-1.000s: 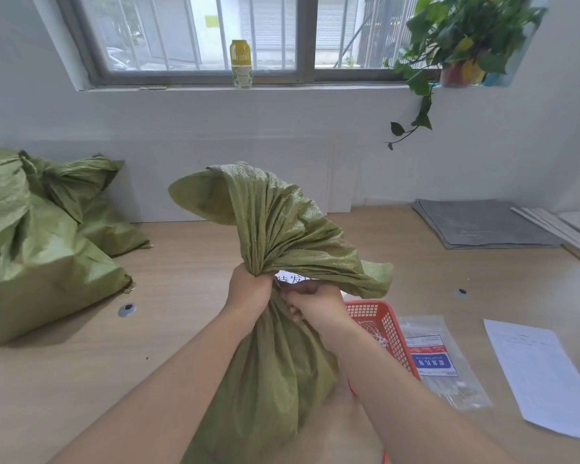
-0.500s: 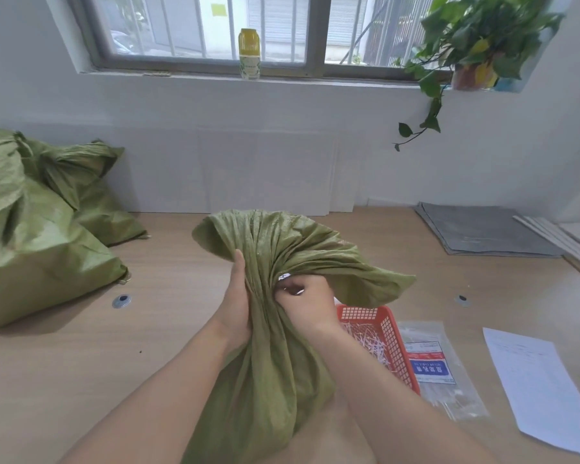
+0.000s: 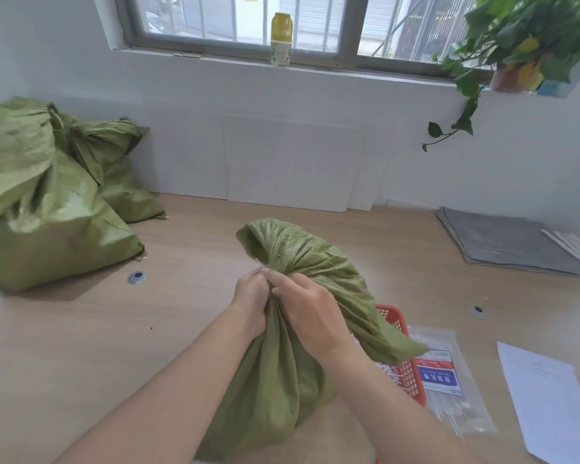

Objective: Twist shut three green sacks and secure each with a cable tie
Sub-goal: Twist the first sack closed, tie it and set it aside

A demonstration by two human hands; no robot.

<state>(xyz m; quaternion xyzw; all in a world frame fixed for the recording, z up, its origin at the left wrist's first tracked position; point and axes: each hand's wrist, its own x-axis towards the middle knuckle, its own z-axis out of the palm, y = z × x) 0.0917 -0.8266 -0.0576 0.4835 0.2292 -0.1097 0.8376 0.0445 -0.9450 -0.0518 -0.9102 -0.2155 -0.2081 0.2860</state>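
Low in the centre of the frame, one green sack (image 3: pixel 275 380) stands on the wooden table (image 3: pixel 81 346), its neck gathered and twisted. The left hand (image 3: pixel 252 296) has its fingers wrapped round that neck. The right hand (image 3: pixel 310 313) lies against it from the right, fingers curled and pinching the bunched cloth just beside the left thumb. The loose mouth of the sack flops above and to the right of both hands.

Lower right, partly under the hanging cloth, is one red mesh basket (image 3: pixel 406 370) with white cable ties (image 3: pixel 387 371) showing inside. Just beside it lies one clear packet (image 3: pixel 449 390) of white ties. Its blue-and-white label bears large characters that are upside down and cannot be read. At the right edge is one white sheet of paper (image 3: pixel 546 406), its faint print illegible.

Two round metal grommets sit in the tabletop, one at mid-left (image 3: pixel 136 277) and one at mid-right (image 3: pixel 477 310).

At the left edge two more green sacks lean together, a large one in front (image 3: pixel 41 222) and a smaller one behind (image 3: pixel 114 162), making three in all. At the far right lies a grey mat (image 3: pixel 506 246).

On the windowsill at the top stand one yellow bottle (image 3: pixel 281 38), its label unreadable, and one potted plant (image 3: pixel 516 45).
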